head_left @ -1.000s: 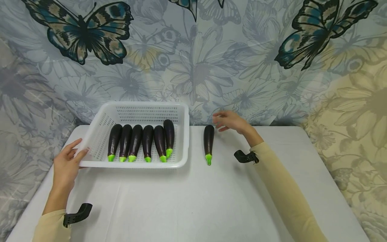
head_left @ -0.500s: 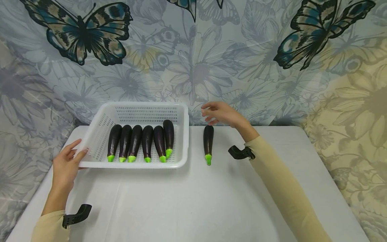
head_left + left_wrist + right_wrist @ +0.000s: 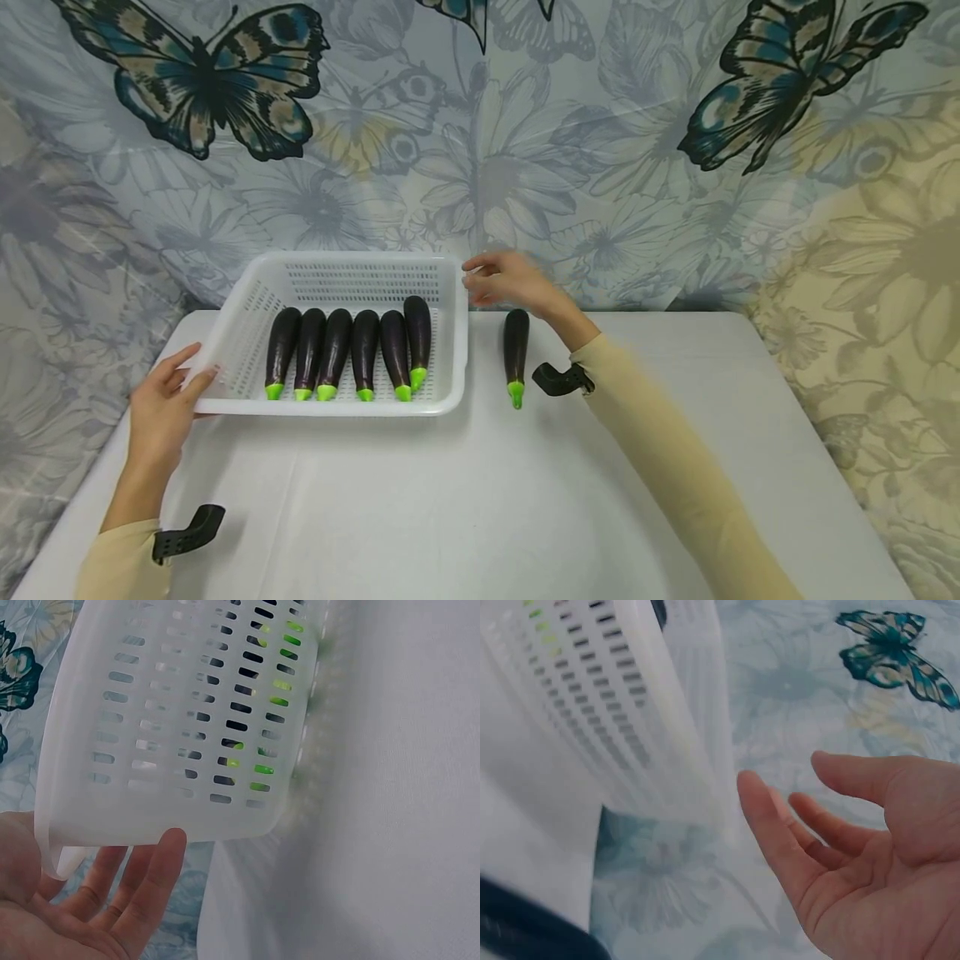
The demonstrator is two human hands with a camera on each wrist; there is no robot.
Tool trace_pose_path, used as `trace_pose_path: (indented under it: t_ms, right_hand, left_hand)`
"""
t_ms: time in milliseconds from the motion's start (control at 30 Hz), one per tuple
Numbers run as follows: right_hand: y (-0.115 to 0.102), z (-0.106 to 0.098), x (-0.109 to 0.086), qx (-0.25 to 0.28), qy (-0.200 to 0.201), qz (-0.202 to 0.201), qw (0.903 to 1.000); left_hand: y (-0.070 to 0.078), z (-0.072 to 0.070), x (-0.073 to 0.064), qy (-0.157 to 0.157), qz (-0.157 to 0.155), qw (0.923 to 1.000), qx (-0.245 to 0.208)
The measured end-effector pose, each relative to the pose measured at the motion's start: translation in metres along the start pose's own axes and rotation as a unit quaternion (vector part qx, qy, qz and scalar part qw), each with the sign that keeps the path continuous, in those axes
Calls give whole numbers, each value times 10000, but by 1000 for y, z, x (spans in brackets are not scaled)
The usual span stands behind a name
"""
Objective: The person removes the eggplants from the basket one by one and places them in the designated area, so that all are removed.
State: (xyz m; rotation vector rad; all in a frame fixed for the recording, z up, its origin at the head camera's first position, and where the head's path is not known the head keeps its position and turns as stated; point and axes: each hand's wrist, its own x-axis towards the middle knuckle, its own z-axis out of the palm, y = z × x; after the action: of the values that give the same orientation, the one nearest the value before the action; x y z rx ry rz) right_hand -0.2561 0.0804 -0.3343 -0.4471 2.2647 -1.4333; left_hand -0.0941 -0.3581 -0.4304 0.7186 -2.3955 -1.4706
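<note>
A white slotted plastic basket (image 3: 322, 408) stands on the left of the table, with several dark eggplants (image 3: 336, 354) with green ends lying side by side in it. My left hand (image 3: 157, 417) grips the basket's rim at its front left corner. In the left wrist view, the fingers (image 3: 154, 892) of that hand lie under the rim, with the thumb side above it. My right hand (image 3: 513, 282) is beside the basket's back right corner, thumb and fingers apart. A small gap separates it from the wall in the right wrist view. One lone eggplant (image 3: 516, 354) lies right of the basket, below my right wrist.
The table (image 3: 480, 517) wears a white cloth. Behind it hangs a floral fabric backdrop (image 3: 495, 150) with butterflies, close to the basket's back. A black wrist mount (image 3: 561, 380) on the right arm is near the lone eggplant; another black mount (image 3: 191, 533) sits on the left wrist.
My right hand has moved left, past the far end of the lone eggplant to the basket's right side. My left hand, the basket and the eggplants have stayed in place.
</note>
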Motion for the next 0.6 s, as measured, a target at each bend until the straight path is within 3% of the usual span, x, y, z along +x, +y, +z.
trace_pose_path:
  t_ms: [233,600]
  right_hand:
    - [-17,27,9,343,43,649,9973]
    - [-31,58,30,185,-338,1007,9942]
  left_hand:
    - [18,-1,-10,-132,-79,9998,-134]
    - [15,-2,-9,-156,-79,9996,-204]
